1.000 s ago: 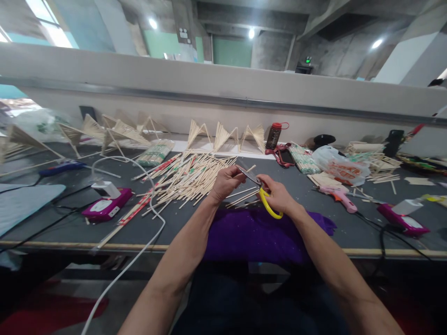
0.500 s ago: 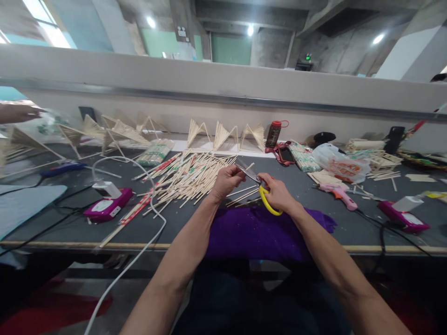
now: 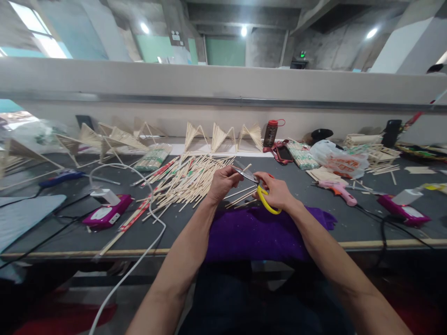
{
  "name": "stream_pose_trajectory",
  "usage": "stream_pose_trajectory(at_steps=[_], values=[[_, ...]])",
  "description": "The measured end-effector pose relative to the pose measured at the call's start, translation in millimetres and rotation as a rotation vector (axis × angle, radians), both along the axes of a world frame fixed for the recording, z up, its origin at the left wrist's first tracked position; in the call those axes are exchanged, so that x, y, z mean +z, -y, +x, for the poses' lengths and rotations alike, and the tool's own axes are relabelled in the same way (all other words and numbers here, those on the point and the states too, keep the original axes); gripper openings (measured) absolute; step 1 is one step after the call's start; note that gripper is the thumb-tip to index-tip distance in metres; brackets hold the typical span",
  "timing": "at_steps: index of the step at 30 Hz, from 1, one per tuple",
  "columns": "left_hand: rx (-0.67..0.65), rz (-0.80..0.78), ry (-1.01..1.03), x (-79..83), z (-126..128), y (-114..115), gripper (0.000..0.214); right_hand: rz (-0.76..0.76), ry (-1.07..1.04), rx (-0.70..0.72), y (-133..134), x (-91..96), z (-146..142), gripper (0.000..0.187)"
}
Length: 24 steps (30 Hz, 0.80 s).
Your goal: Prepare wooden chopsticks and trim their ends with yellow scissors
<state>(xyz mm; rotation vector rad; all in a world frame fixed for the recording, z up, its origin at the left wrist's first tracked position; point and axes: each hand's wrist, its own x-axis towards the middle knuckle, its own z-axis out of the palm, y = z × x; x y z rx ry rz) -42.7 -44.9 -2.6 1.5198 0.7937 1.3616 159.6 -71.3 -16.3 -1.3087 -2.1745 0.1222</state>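
Note:
My right hand (image 3: 275,191) is wrapped round a pair of scissors (image 3: 266,203) with yellow handles, the blades pointing left and away. My left hand (image 3: 222,182) is closed in a pinch at the blade end; what lies between its fingers is hidden. A short pale stick end (image 3: 247,167) shows by the blades between the two hands. Beyond my left hand lies a large loose heap of thin wooden sticks (image 3: 190,181). Several loose sticks (image 3: 240,197) rest on the table below the scissors. A purple cloth (image 3: 254,235) lies under my wrists.
Twisted stick models (image 3: 223,137) stand along the back wall, beside a red-capped bottle (image 3: 270,133). A pink glue gun (image 3: 338,190) and a plastic bag (image 3: 337,158) lie right. Magenta power strips (image 3: 108,213) sit at both sides. A white cable (image 3: 159,237) loops over the left edge.
Both hands stay almost in place with the scissors between them. The camera view has shifted slightly. Another person's hand at the far left has gone out of view.

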Motion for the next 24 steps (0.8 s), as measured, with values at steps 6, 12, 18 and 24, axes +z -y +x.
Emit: stream_pose_trajectory(at_steps=[6,12,18,24], values=[[-0.027,-0.02,-0.02,1.3,0.3,2.5,0.015,-0.008,0.03,0.029,3.2,3.3,3.1,0.062],[-0.067,-0.019,-0.091,2.8,1.3,5.8,0.008,-0.026,0.025,0.056,3.2,1.7,5.9,0.061],[-0.075,-0.016,-0.064,2.2,2.0,6.1,0.014,-0.024,-0.056,0.11,0.4,-4.4,4.2,0.05],[-0.063,-0.013,-0.074,0.9,3.0,5.5,0.019,-0.017,-0.034,0.092,0.5,-3.7,3.4,0.052]])
